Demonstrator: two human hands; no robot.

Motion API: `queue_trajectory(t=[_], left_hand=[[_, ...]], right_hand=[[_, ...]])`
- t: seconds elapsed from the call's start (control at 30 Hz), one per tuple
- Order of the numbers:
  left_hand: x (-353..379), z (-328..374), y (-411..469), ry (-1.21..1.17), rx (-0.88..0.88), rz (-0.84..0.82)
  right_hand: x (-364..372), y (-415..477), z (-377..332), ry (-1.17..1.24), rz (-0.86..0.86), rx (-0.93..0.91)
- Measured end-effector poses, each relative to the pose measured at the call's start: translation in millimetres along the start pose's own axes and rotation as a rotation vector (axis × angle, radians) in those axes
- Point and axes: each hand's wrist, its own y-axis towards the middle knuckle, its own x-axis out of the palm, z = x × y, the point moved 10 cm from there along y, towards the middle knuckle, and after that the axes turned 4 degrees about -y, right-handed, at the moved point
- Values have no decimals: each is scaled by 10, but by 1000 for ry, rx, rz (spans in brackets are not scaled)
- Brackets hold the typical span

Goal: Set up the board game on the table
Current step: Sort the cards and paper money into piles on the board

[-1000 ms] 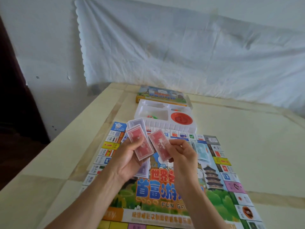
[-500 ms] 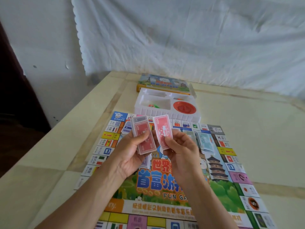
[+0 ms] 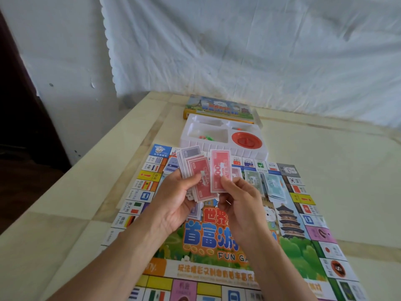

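Note:
The colourful game board [image 3: 217, 242] lies flat on the table in front of me. Above its upper half, my left hand [image 3: 173, 200] grips a fanned stack of play-money notes [image 3: 193, 168], red ones in front and grey ones behind. My right hand [image 3: 240, 198] pinches a single red note [image 3: 219, 170] upright, right beside the stack. On the board, to the right of my hands, lie green notes [image 3: 252, 180] and teal notes [image 3: 274, 185]. A purple note [image 3: 196, 210] shows partly below my left hand.
A white plastic tray [image 3: 219, 146] with a red dish [image 3: 246, 140] and small coloured pieces sits just beyond the board's far edge. The game box lid [image 3: 219, 108] lies behind it. A white sheet hangs on the wall. The table edge runs along the left.
The red note in my right hand has turned more upright and come closer to the stack. My view has tilted up a little, so the board and tray sit lower.

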Motion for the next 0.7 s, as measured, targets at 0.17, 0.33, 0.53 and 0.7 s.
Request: queue_trajectory(t=[0.17, 0.33, 0.53, 0.7], left_hand=[[-2, -17, -6, 17, -3, -7], [79, -15, -23, -10, -5, -80], [60, 55, -25, 65, 76, -29], [97, 70, -39, 54, 89, -57]], right_hand=[[-3, -1, 20, -110, -4, 13], [-4, -5, 13, -96, -6, 15], [12, -9, -8, -106, -15, -12], [27, -16, -22, -203, -5, -52]])
